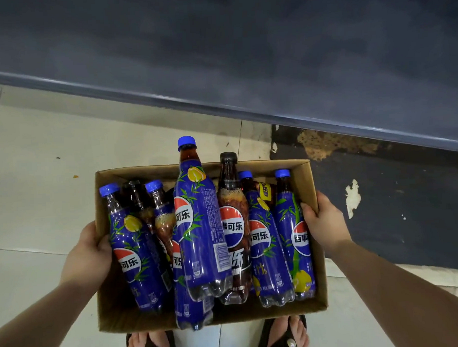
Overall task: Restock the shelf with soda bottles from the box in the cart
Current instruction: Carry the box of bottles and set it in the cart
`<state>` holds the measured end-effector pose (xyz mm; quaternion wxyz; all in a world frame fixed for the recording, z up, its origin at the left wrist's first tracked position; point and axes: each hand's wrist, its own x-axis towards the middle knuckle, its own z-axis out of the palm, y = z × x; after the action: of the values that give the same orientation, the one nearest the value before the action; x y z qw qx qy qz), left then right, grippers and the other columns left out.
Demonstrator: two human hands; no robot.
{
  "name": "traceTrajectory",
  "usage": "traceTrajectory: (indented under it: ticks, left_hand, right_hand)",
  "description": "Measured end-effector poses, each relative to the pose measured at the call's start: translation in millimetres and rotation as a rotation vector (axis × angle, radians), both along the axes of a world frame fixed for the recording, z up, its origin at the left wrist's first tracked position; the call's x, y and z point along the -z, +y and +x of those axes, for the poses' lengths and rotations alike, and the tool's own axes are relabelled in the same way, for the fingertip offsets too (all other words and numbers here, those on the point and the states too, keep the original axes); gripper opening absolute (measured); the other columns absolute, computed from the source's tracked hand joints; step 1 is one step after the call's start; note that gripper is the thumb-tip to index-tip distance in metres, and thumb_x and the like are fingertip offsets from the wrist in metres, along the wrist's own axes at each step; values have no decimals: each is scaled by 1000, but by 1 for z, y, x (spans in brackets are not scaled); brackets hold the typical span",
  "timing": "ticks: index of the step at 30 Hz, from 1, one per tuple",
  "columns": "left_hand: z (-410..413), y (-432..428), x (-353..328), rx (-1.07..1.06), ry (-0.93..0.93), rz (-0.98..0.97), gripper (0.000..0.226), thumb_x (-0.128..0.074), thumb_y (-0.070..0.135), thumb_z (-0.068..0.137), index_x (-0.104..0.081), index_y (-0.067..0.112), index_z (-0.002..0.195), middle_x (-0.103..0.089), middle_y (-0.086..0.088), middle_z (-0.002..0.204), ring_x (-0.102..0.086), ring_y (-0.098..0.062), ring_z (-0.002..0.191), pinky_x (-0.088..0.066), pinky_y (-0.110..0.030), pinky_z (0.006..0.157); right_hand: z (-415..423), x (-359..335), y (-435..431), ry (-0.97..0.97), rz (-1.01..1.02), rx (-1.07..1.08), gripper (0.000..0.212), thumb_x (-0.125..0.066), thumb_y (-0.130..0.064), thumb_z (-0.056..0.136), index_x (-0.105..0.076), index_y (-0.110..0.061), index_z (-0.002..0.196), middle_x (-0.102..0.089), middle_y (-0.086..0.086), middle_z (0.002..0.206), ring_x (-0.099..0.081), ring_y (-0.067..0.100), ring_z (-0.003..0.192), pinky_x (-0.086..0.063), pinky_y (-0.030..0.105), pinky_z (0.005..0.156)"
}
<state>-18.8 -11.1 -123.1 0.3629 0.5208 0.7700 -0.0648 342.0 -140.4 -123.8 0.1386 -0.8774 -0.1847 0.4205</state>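
A brown cardboard box [315, 274] is held in front of me above the floor, with several soda bottles lying in it. Most bottles have blue labels and blue caps, such as the one on top [198, 226]; one with a black cap [233, 225] lies beside it. My left hand [88, 256] grips the box's left wall, thumb inside against a bottle. My right hand [323, 222] grips the right wall, fingers curled over its rim. A dark blue shelf [270, 55] with a rounded front edge runs across the top of the view.
Pale floor tiles [41, 180] lie to the left and a dark worn floor patch [392, 206] to the right, under the shelf edge. My feet in sandals [288, 337] stand just below the box. No cart is in view.
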Motion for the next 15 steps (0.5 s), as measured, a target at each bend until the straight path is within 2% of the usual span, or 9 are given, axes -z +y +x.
traceTrajectory:
  ticks: [4, 6, 10, 12, 15]
  left_hand:
    - [-5, 9, 10, 2, 1, -47, 29, -50, 12, 88, -54, 18, 116, -65, -19, 108, -60, -40, 96, -49, -48, 84]
    - [-6, 11, 13, -2, 10, -67, 27, -55, 9, 84, -57, 16, 110, -66, -20, 103, -60, -39, 92, -50, -47, 82]
    - [1, 9, 16, -6, 62, -76, 16, -58, 11, 84, -61, 7, 99, -65, -22, 92, -58, -38, 84, -46, -41, 74]
    - [1, 7, 16, -20, 50, -59, 17, -54, 13, 87, -62, 6, 100, -67, -22, 94, -58, -37, 84, -45, -39, 73]
    - [-3, 7, 15, -29, 0, -41, 25, -51, 25, 90, -62, 6, 100, -68, -21, 98, -62, -38, 92, -50, -43, 80]
  right_hand:
    - [-1, 4, 4, -51, -35, 26, 43, -49, -38, 92, -43, -22, 131, -65, 9, 112, -64, 25, 97, -54, 46, 87]
    - [-1, 6, 8, -57, -89, 84, 50, -52, -44, 89, -45, -18, 131, -65, 10, 111, -64, 27, 95, -54, 43, 85]
    - [2, 7, 13, -66, -194, 98, 43, -53, -45, 88, -57, -9, 111, -66, 16, 103, -63, 33, 90, -53, 43, 82]
    - [3, 4, 13, -62, -196, 52, 40, -51, -41, 90, -55, -6, 110, -64, 18, 100, -61, 32, 85, -52, 40, 76]
    - [1, -2, 15, -85, -211, -36, 39, -49, -36, 93, -55, -1, 109, -55, 14, 87, -50, 23, 68, -40, 31, 63]
